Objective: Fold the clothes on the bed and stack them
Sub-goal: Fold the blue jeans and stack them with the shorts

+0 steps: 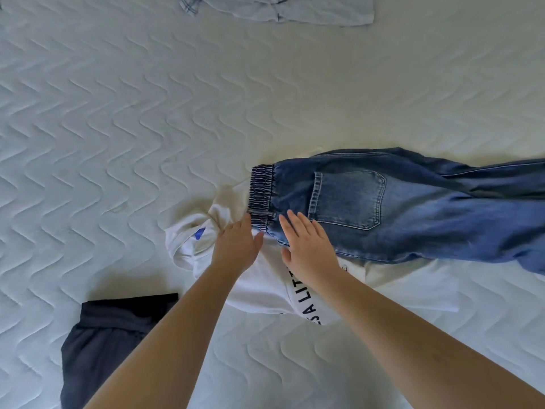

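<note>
Blue jeans (413,208) with an elastic waistband lie across the bed, legs running off to the right, back pocket up. Under their near edge lies a crumpled white T-shirt (259,287) with black letters. My left hand (236,246) reaches to the near corner of the waistband, its fingertips at the elastic; the fingers look straight. My right hand (309,246) lies flat with straight fingers on the jeans just right of the waistband.
A dark navy garment (103,349) lies folded at the near left on the quilted white bedcover (132,128). A pale blue garment (280,8) sits at the far edge of the view.
</note>
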{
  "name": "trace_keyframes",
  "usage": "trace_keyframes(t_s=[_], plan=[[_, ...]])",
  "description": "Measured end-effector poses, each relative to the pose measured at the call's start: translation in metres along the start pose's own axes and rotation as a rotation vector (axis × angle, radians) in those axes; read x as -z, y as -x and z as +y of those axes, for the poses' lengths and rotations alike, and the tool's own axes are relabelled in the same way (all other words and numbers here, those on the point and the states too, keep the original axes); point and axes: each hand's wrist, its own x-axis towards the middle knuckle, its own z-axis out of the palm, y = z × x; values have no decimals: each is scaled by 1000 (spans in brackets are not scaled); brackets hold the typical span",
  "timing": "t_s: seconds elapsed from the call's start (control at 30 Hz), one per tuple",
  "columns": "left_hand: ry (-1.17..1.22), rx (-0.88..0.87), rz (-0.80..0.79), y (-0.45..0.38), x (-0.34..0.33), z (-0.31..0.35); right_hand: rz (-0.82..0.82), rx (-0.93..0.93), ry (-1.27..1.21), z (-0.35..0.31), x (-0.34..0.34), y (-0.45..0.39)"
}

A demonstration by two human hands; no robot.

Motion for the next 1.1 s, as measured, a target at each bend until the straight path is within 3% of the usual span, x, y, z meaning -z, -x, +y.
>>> trace_keyframes(t_s=[0.17,0.33,0.57,0.77,0.83,0.93,1.1], plan=[[477,301,0,-37,-5,-5,11,-8,-44,-3,-20,-31],[558,364,-76,-57,-7,-6,35,-34,-55,-2,-31,-44],[1042,434,-141,-61,-9,2,117,-19,-121,3,-34,-48],[1445,416,-134,-58,0,22,177,-148,-436,27,-11,-46],[1356,490,-4,-57,0,29,147,-220,-637,37,-5,-44],[895,561,138,-53,-12,30,136,-315,-840,48,0,-41],[653,439,-140,-49,-32,49,257,-343,-1020,57,2,-31]])
